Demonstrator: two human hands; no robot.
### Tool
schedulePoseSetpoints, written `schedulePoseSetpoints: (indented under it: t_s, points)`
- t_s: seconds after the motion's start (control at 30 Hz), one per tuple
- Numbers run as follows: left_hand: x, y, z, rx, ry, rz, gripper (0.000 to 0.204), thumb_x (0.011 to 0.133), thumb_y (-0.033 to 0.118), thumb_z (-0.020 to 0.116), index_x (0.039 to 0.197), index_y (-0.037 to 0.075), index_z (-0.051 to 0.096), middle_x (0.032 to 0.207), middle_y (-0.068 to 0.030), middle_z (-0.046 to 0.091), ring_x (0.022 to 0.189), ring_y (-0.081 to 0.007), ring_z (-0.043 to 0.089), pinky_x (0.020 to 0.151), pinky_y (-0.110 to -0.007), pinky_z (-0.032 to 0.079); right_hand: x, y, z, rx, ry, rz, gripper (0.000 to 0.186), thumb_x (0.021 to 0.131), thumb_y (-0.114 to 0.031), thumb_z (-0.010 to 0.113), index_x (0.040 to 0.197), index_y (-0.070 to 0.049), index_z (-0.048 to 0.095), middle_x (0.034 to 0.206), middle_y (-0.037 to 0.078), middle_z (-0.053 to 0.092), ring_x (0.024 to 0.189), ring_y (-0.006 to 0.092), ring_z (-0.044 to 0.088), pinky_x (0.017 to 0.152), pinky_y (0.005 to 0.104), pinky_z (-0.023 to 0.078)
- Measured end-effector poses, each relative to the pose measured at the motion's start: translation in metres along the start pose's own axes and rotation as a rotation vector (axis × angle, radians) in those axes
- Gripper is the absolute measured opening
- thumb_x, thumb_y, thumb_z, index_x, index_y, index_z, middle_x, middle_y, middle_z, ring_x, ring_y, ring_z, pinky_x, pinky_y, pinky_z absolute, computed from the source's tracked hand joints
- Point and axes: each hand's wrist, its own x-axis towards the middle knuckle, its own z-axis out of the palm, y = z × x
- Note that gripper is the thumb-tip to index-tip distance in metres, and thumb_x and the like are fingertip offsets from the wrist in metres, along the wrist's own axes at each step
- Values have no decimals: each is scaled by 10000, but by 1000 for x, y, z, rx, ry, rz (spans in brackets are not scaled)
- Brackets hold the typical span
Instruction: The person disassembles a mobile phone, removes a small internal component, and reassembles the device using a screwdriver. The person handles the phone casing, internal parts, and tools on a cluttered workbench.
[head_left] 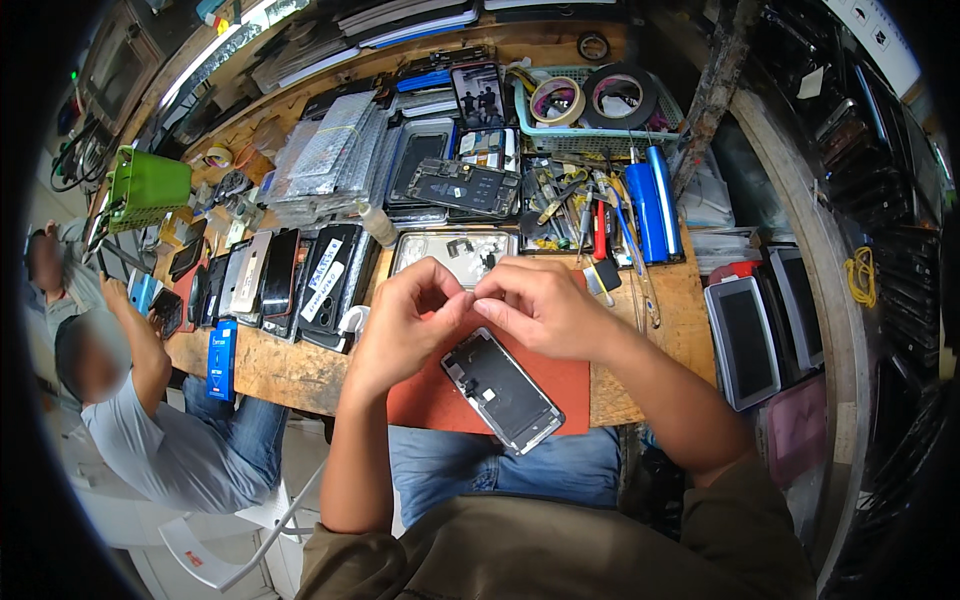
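My left hand (425, 315) and my right hand (525, 310) meet above a red mat (405, 400), thumbs and forefingers pinched together at their tips. Whatever they hold between them is too small or hidden to make out. Just below them, a phone screen assembly (500, 390) lies at a slant on the mat, dark back up, with small metal parts at its upper end. Behind my hands sits a metal tray (440, 245) holding small dark parts. A small brush-like item (600, 275) lies right of my right hand.
Phones (280, 275), a blue box (220, 355) and bubble-wrap sleeves (320, 160) cover the bench's left. Tools (570, 210), blue cylinders (648, 205) and a tape basket (600, 105) stand at back right. Tablets (740, 340) lean beside the bench. Two other people (160, 430) are at left.
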Motion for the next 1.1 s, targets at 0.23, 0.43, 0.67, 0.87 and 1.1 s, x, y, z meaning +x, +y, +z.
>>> schedulePoseSetpoints:
  t_s: [0.23, 0.43, 0.67, 0.87, 1.1]
  points:
    - [-28, 6, 17, -306, 149, 58, 175, 1087, 17, 796, 1231, -10, 701, 1082, -51, 785, 1001, -87, 750, 887, -246, 614, -5, -7, 14, 415, -140, 347, 143, 1081, -120, 784, 1042, 14, 754, 902, 65, 790, 810, 96, 716, 692, 337, 558]
    - [-39, -7, 37, -539, 216, 21, 170, 1099, 84, 812, 1226, 0, 737, 1100, -32, 778, 1008, -79, 706, 888, -253, 586, -7, -11, 21, 323, -49, 271, 119, 1056, -103, 803, 1086, 11, 785, 893, 76, 796, 775, 109, 734, 688, 316, 580]
    - [-52, -20, 27, -215, 203, 31, 241, 1103, 28, 769, 1331, -8, 699, 1078, -29, 742, 990, -85, 688, 893, -265, 576, -6, -15, 17, 206, -54, 259, 139, 1037, -81, 805, 1155, -7, 813, 970, 113, 817, 809, 198, 794, 708, 369, 612]
    - [-62, -30, 25, -473, 92, -130, 564, 1061, -64, 773, 1552, -10, 501, 1066, -64, 736, 979, -120, 716, 910, -273, 593, -7, -6, 20, 57, -214, 28, 145, 1002, -91, 824, 1139, -47, 834, 1021, 124, 786, 909, 328, 784, 801, 461, 612]
    - [-63, -40, 19, -557, 53, -172, 507, 1083, -37, 764, 1523, -15, 513, 1061, -59, 746, 965, -108, 712, 866, -268, 589, -12, 3, 22, 44, -248, -13, 115, 991, -108, 835, 1086, -43, 834, 998, 124, 775, 916, 363, 771, 813, 477, 607]
